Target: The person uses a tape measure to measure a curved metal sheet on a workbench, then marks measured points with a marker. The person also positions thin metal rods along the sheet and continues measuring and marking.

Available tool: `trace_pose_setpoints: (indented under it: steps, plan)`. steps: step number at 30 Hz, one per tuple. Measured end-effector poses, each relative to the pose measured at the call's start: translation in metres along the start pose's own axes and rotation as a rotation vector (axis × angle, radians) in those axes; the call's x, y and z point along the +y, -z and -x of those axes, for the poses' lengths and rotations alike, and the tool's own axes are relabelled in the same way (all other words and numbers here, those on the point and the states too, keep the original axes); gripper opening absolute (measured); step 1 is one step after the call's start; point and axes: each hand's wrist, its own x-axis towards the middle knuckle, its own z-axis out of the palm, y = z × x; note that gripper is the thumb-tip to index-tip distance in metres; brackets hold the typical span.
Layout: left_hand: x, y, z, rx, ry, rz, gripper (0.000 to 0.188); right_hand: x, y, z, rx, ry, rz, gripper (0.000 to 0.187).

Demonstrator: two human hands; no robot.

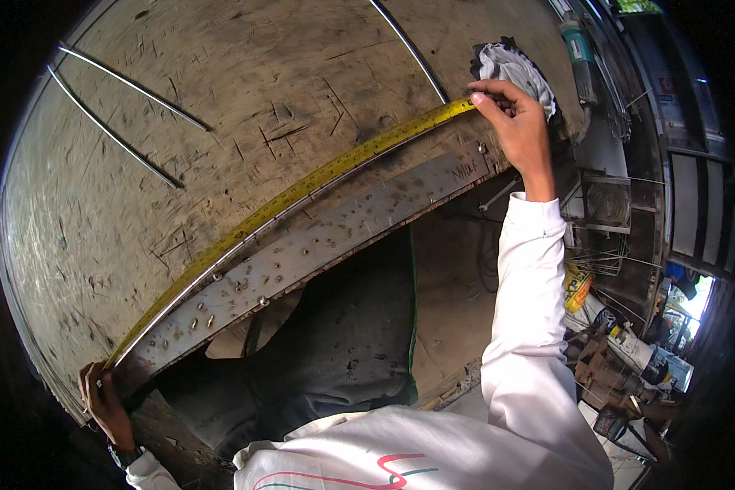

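A yellow tape measure (327, 173) is stretched along the near side of a scratched wooden bench top (245, 73). Right beside its lower edge runs a thin shiny metal rod (189, 287). My right hand (521, 131) pinches the tape's right end between thumb and fingers. At the far left end, the fingers of my left hand (106, 408) are closed around the end of the tape and rod; exactly how they grip is partly hidden. Nearer to me, a long flat metal strip (343, 214) with several small studs lies along the bench's edge.
Two thin rods (135, 86) lie at the back left, and another rod (412, 53) points toward my right hand. A crumpled grey cloth (518, 69) sits behind that hand. Tools, a teal-bodied power tool (577, 45), and piled containers (629, 347) crowd the right side.
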Motion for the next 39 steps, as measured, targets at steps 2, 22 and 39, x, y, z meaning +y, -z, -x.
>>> trace_pose_setpoints:
  steps: [2, 22, 39]
  plan:
    - [-0.005, 0.002, 0.003, -0.001, 0.04, 0.022, 0.019, 0.002, -0.003, -0.002, -0.017, -0.008, -0.011, 0.022]
    - [0.037, 0.012, -0.024, -0.053, 0.063, 0.107, 0.013, 0.061, 0.026, -0.018, -0.016, -0.04, -0.002, 0.028]
    - [0.035, 0.015, -0.029, -0.109, 0.021, 0.145, 0.017, 0.047, 0.024, -0.017, 0.017, -0.002, 0.179, 0.028]
